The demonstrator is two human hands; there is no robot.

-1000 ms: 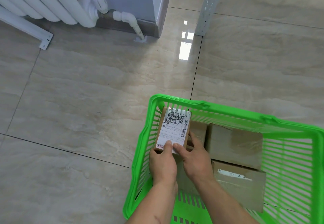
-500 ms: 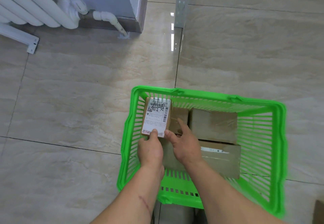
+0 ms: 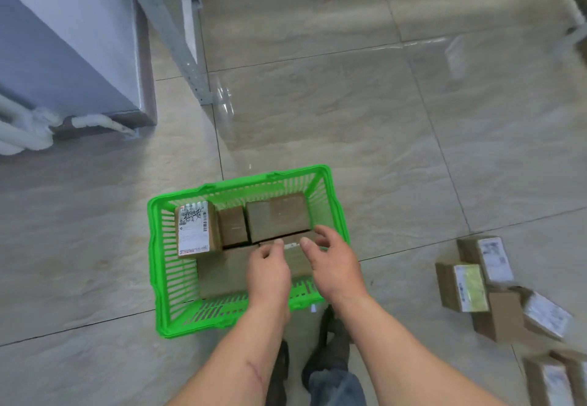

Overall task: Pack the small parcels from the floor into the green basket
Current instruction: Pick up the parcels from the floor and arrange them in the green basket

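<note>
Four small parcels are sitting in the green basket point(image 3: 158, 265) at centre frame, the labelled parcel point(image 3: 194, 230) now lying free in its upper-left corner beside a small box point(image 3: 233, 226), a wider one point(image 3: 278, 216) and a long one point(image 3: 222, 275), since half a second ago we were gripping it with the left hand point(image 3: 269, 270). We are lifting the left hand and the right hand point(image 3: 333, 262) above the basket, fingers loosely spread and holding nothing. We are judging that placement finished, and we are counting at least five parcels point(image 3: 470, 288) waiting on the floor at lower right.
</note>
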